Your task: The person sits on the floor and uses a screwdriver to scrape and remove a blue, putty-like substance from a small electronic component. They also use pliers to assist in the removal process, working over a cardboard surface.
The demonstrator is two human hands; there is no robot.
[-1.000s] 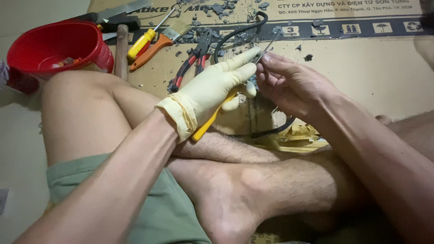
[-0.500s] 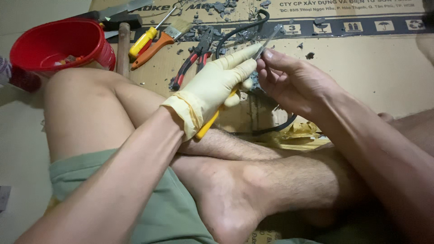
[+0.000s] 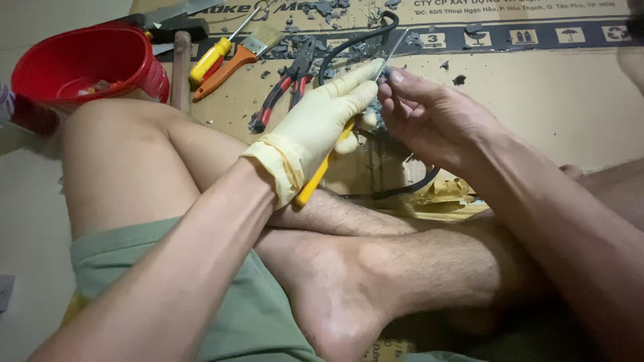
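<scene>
My gloved L hand (image 3: 320, 127) grips a yellow-handled tool (image 3: 315, 182); bare R hand (image 3: 436, 121) pinches a thin metal rod (image 3: 389, 55) above the cardboard (image 3: 537, 87), near pliers (image 3: 285, 87).

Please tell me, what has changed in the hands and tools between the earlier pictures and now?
Almost nothing changed. The gloved left hand still grips the yellow-handled tool, and the bare right hand still pinches the thin wire beside it. The red bowl, pliers and screwdriver lie unmoved.
</scene>
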